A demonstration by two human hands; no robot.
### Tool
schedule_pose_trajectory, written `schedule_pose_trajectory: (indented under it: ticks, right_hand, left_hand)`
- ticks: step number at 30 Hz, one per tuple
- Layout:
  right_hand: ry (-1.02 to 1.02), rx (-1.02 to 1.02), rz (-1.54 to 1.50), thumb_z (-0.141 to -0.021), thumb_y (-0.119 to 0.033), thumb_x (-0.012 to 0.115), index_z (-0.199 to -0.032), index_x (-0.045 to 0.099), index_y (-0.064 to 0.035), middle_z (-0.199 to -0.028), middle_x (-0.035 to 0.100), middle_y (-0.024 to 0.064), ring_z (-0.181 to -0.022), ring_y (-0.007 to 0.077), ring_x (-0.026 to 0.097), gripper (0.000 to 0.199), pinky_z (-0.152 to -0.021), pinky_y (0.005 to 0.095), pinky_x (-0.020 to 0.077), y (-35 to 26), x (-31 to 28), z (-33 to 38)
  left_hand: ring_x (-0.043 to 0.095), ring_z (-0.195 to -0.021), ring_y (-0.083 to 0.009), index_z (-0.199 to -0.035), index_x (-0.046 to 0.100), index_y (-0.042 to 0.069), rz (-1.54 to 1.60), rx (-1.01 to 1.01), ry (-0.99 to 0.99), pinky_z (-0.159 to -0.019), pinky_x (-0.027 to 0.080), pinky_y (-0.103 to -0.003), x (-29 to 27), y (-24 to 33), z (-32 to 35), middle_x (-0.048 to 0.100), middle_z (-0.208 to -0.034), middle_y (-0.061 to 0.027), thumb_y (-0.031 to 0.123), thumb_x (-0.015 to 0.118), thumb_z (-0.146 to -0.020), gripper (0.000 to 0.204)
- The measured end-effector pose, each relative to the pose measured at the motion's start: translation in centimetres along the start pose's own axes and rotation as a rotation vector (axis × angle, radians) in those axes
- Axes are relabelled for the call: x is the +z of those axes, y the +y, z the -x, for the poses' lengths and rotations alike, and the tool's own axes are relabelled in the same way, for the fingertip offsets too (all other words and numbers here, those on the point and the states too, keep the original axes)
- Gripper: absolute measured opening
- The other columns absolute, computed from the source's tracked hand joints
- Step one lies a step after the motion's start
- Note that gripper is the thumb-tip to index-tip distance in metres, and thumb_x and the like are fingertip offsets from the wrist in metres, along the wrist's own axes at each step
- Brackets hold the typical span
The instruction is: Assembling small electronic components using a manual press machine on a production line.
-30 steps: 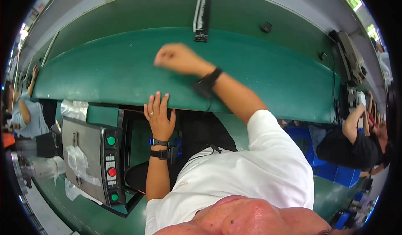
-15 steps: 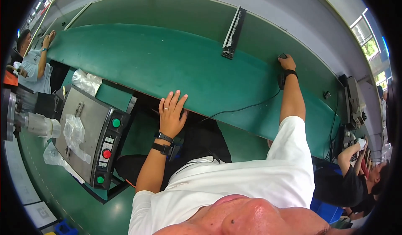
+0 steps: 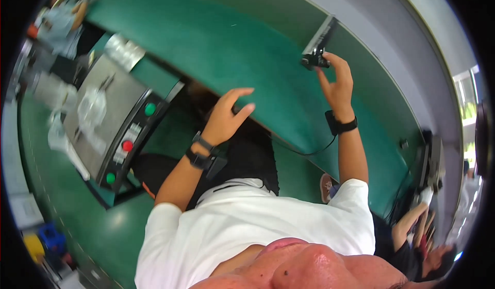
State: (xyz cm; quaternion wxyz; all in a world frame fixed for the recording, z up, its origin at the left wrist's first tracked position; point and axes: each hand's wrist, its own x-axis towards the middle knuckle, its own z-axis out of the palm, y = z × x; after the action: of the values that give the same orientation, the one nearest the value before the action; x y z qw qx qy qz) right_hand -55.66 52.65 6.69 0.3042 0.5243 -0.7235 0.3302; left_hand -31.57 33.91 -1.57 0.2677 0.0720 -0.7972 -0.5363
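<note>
My right hand [image 3: 336, 85] reaches out over the green table [image 3: 227, 47] and is closed on a small black device [image 3: 314, 61]. It holds the device at the near end of a long black-and-white bar [image 3: 322, 31] lying on the table. A thin black cable [image 3: 304, 153] trails along the table's near edge below my right wrist. My left hand [image 3: 229, 115] is open with its fingers spread, resting at the table's near edge. Both wrists wear black bands.
A grey machine [image 3: 95, 116] stands at my left, with a black control panel [image 3: 129, 139] carrying green and red buttons and clear plastic bags on top. Another person [image 3: 62, 18] works at the upper left, and a co-worker's arm [image 3: 412, 219] shows at the lower right. A blue crate [image 3: 51, 237] sits at the lower left.
My right hand has taken the small black device off the far part of the table and brought it to the end of the bar. The left hand stays at the table edge. The view has swung.
</note>
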Motion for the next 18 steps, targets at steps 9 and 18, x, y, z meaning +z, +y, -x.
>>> schedule_pose_trajectory:
  ticks: [9, 18]
  right_hand:
    - [0.048, -0.554, -0.619, -0.067, 0.007, 0.079, -0.115, 0.054, -0.0071, -0.112, 0.064, 0.0198, -0.099, 0.0356, 0.065, 0.056, -0.082, 0.0412, 0.0535, -18.2, 11.7, -3.6]
    - [-0.806, -0.209, -1.083, -0.074, -0.007, 0.080, -0.132, 0.049, -0.0018, -0.131, 0.057, 0.0135, -0.121, 0.0267, 0.054, 0.066, -0.103, 0.0368, 0.0413, -28.4, 17.2, -5.3]
  left_hand:
    - [0.058, -0.116, -0.0212, -0.135, 0.047, 0.007, 1.279, -0.060, 0.272, -0.101, 0.046, -0.038, -6.6, 4.2, 3.1, 0.057, -0.128, -0.0091, 0.038, 0.048, -0.103, 0.045]
    - [0.062, -0.110, -0.0234, -0.142, 0.038, 0.005, 0.925, -0.071, 0.503, -0.097, 0.049, -0.038, -15.6, 0.9, 12.5, 0.058, -0.124, -0.0126, 0.041, 0.049, -0.102, 0.054]
